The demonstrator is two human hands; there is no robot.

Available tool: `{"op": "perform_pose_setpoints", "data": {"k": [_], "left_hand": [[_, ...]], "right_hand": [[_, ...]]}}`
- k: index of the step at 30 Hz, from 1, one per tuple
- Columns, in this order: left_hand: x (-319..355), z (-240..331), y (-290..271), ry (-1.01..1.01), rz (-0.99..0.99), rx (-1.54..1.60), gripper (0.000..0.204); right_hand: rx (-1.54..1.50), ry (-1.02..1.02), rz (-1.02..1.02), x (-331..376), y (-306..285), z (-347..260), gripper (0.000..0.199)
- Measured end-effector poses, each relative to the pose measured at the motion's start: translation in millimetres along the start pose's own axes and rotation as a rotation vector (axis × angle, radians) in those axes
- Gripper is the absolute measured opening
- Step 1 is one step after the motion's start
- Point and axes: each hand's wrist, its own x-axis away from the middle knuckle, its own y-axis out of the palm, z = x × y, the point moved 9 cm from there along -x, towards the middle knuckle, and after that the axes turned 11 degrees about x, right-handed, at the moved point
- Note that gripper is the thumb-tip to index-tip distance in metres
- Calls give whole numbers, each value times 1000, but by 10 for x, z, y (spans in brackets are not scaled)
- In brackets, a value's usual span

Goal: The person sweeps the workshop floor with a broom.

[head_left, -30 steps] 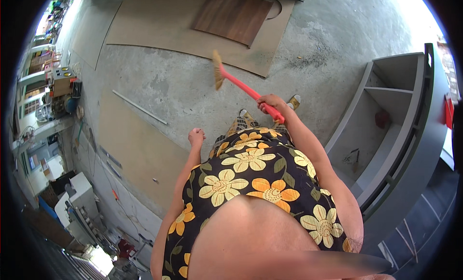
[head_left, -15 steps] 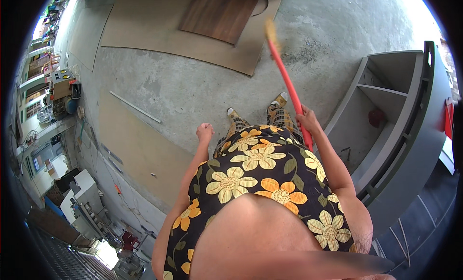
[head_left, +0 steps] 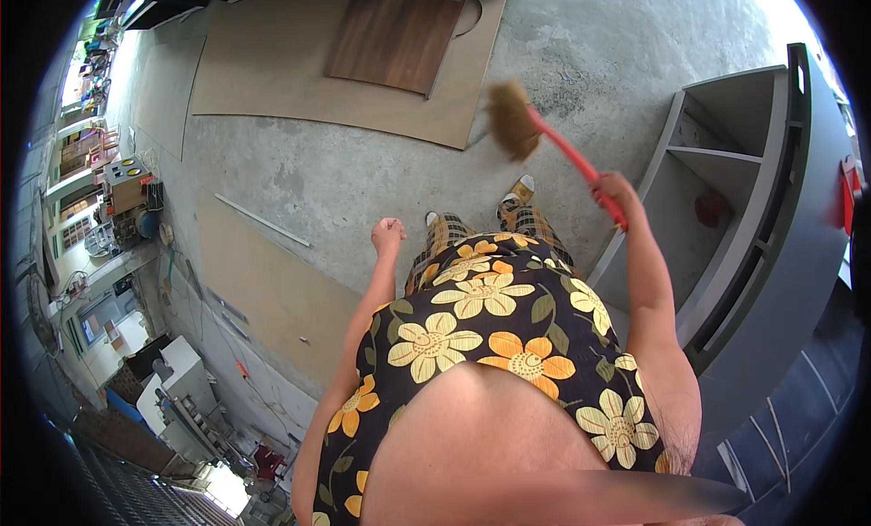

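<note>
A short broom (head_left: 567, 150) with a red handle and brown bristles is held out in front of me. My right hand (head_left: 615, 190) is closed round its handle near the butt end. The bristle head (head_left: 514, 121) is slightly blurred and seen broad side, over the concrete floor ahead of my feet. Whether the bristles touch the floor I cannot tell. My left hand (head_left: 387, 235) hangs at my left side with its fingers curled in a loose fist. Nothing shows in it.
To my right a grey cabinet (head_left: 671, 136) with open compartments lies on the floor. Ahead lie a large brown sheet (head_left: 263, 82) and a dark wood-grain panel (head_left: 395, 41). Another sheet (head_left: 259, 295) and a thin white strip (head_left: 263, 220) are on my left.
My right hand has moved outward to the right and a little forward. The broom has swung and turned, so its bristles now show broad side and nearer to me. My left hand stays curled.
</note>
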Motion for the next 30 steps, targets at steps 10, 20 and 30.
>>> {"op": "perform_pose_setpoints", "data": {"k": [10,20,30], "left_hand": [[105,-348,-34,-91,10,-121,11],[-178,264,507,-20,-81,-125,11],[-88,654,510,34,-84,-67,10]], "right_hand": [[104,-209,623,403,-1109,-466,19],[-69,-179,-199,1303,507,-266,43],[165,63,-462,117,813,241,13]]}}
